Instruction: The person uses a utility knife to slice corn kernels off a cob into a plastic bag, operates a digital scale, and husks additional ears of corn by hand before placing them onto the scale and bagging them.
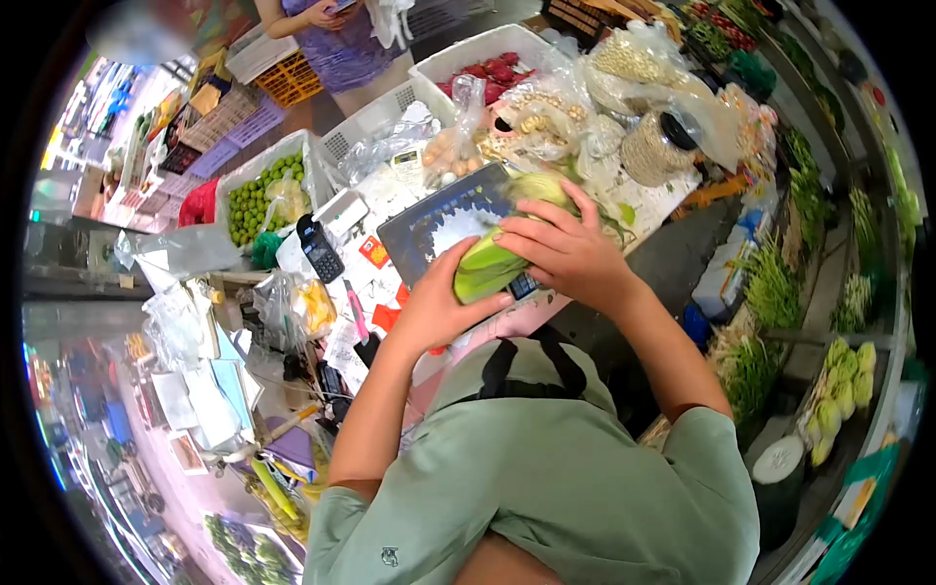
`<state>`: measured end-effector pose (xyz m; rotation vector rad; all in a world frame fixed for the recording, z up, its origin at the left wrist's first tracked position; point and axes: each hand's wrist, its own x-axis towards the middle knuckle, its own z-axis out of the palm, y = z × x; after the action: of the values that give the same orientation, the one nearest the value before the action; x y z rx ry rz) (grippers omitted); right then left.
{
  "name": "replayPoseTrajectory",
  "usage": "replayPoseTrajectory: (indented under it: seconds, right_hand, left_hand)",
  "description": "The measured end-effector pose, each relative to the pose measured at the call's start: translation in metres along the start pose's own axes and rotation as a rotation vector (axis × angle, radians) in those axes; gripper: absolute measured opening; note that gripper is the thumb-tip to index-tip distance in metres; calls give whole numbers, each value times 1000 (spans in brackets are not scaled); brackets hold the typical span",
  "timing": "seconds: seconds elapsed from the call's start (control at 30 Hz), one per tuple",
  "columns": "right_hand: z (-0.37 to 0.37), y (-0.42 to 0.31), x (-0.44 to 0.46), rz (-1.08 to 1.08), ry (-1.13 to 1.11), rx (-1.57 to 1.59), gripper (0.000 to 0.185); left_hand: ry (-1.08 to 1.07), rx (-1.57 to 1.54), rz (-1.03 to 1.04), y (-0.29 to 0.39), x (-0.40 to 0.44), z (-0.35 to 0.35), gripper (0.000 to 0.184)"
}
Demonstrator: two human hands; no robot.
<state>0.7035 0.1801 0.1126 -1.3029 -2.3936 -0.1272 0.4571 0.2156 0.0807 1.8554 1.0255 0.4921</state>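
Green ears of corn in their husks (485, 269) lie between my two hands, above a dark flat scale tray (409, 232). My left hand (439, 302) is wrapped round the near, left end, thumb toward me. Over the upper right part lies my right hand (568, 244), its fingers bent across the husks. How many ears there are I cannot tell, since my hands cover part of them. A dark keypad (524, 286) peeks out below the corn.
A black card terminal (320, 252) stands left, near a crate of green limes (263, 195). Behind are bagged eggs (450, 154), a bin of dragon fruit (497, 73) and a big jar (658, 148). Vegetable shelves (780, 283) line the right. Across the table stands a person (341, 49).
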Motion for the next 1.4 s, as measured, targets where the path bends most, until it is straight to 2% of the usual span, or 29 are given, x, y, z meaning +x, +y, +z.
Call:
replayPoseTrajectory:
  seconds: [0.03, 0.07, 0.1, 0.13, 0.17, 0.2, 0.27, 0.3, 0.33, 0.4, 0.43, 0.5, 0.53, 0.6, 0.63, 0.73, 0.77, 0.8, 0.87, 0.93, 1.03, 1.13, 1.2, 1.27, 1.3, 1.4]
  right_hand:
    - [-1, -11, -2, 1, 126, -88, 59]
    - [-3, -23, -8, 24, 128, -106, 59]
    - [-4, -35, -15, 299, 267, -66, 57]
    - [-4, -46, -23, 573, 410, -29, 56]
    - [-1, -55, -35, 663, 468, -42, 51]
    - [3, -64, -47, 751, 527, -50, 46]
    - [13, -78, -82, 1228, 479, 804, 49]
    - [21, -81, -101, 1203, 356, 959, 49]
    - [21, -95, -97, 1095, 443, 1048, 51]
    - [-4, -117, -82, 1099, 441, 1009, 48]
    - [-5, -119, -82, 1115, 457, 1000, 48]
    - [-7, -112, -82, 1149, 629, 1004, 41]
    - [-10, -110, -84, 1143, 637, 1016, 41]
    - [-17, -106, -84, 1311, 526, 804, 35]
    - [-17, -107, -81, 1291, 535, 723, 31]
    - [-14, -100, -87, 1233, 479, 785, 24]
    - [2, -95, -100, 1110, 522, 859, 25]
    - [8, -91, -103, 1087, 514, 889, 25]
    - [16, -82, -111, 896, 691, 912, 27]
    - [19, -69, -128, 893, 642, 1032, 30]
    - [16, -49, -151, 964, 650, 1120, 31]
    - [7, -37, -168, 1126, 881, 1739, 33]
    - [1, -22, -184, 1169, 892, 1690, 32]
    - [8, -9, -203, 1182, 755, 1392, 31]
    - [4, -9, -211, 1121, 752, 1199, 29]
    - [-29, -10, -228, 1065, 750, 1148, 31]
  left_hand:
    - [-25, -158, -56, -1, 2, 5, 83]
    - [-54, -315, -114, -6, 4, 11, 79]
    - [-83, -315, -98, -13, 1, 21, 79]
    - [-11, -333, -82, -22, -6, 33, 76]
    - [59, -355, -70, -29, -11, 43, 73]
    - [25, -361, -67, -29, -17, 50, 73]
    - [-34, -461, -1, -29, -24, 65, 70]
    - [-53, -430, 42, -28, -26, 74, 72]
    - [-99, -434, 49, -20, -31, 82, 72]
    - [-76, -522, 23, 0, -39, 93, 73]
    - [-67, -494, 18, -5, -41, 101, 79]
    - [-16, -393, 95, -13, -46, 120, 79]
    - [55, -294, 164, -14, -49, 125, 79]
    - [95, -201, 162, -13, -56, 133, 80]
    - [138, -153, 163, -12, -58, 137, 81]
    - [253, -87, 132, -8, -63, 148, 81]
    - [280, -6, 114, -4, -64, 151, 81]
    - [303, 75, 98, 0, -65, 154, 81]
    - [314, 64, 47, 8, -64, 166, 81]
    - [313, 48, -8, 16, -68, 184, 82]
    - [296, -336, -148, 32, -65, 217, 79]
    - [324, -331, -80, 52, -58, 252, 84]
    - [242, -234, -33, 63, -55, 265, 82]
    - [61, -630, 5, 62, -53, 277, 74]
    - [103, -577, -27, 74, -45, 284, 63]
    - [127, -385, -162, 105, -23, 295, 47]
